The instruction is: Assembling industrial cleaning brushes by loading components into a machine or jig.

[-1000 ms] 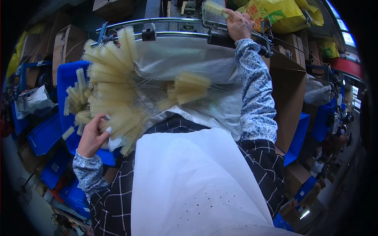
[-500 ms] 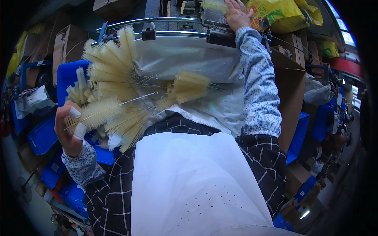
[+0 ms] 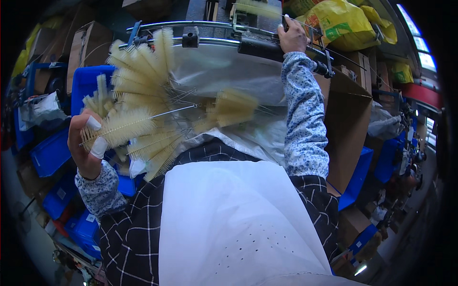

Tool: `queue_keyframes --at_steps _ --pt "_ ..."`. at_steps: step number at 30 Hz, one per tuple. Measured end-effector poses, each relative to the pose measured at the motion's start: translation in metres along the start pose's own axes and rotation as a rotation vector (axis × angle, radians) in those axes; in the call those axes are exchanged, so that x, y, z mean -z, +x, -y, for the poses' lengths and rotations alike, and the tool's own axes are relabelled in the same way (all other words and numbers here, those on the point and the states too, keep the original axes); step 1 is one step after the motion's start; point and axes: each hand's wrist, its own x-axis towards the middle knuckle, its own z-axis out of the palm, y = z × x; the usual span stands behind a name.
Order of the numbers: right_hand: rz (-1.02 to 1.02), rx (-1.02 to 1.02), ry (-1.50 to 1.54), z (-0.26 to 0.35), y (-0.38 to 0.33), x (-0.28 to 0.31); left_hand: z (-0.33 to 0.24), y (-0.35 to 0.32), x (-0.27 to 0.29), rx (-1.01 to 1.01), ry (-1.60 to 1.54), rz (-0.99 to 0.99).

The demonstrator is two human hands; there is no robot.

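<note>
My left hand, with white coverings on the thumb and a finger, pinches the bristle end of a pale bottle brush. That brush's twisted wire stem points right, toward the middle of the lap. My right hand is curled at the right part of a metal-railed machine, beside a thin wire; what its fingers close on is hidden. Another pale brush lies in the machine, left of that hand. A fan of several brushes and a smaller bundle of brushes lie before me.
A blue bin with short brush pieces stands at the left. Translucent plastic sheeting covers my lap area. An open cardboard box is close by my right arm, and yellow bags sit beyond it. Blue bins stand further left.
My right hand has come back from the brush in the machine, turned, and curled its fingers at the machine's right part. My left hand still holds its brush in nearly the same place.
</note>
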Motion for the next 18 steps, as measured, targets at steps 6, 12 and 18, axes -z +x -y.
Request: queue_keyframes --at_steps 6,12,18 --pt "0.105 -0.027 -0.009 0.074 -0.004 -0.008 0.005 -0.001 0.004 0.018 -0.070 -0.018" --pt "0.099 0.020 -0.017 0.094 -0.008 -0.014 0.004 0.004 -0.002 -0.033 -0.112 0.013" --pt "0.053 0.007 0.017 0.036 -0.003 -0.001 0.008 -0.007 0.009 -0.029 0.083 -0.042"
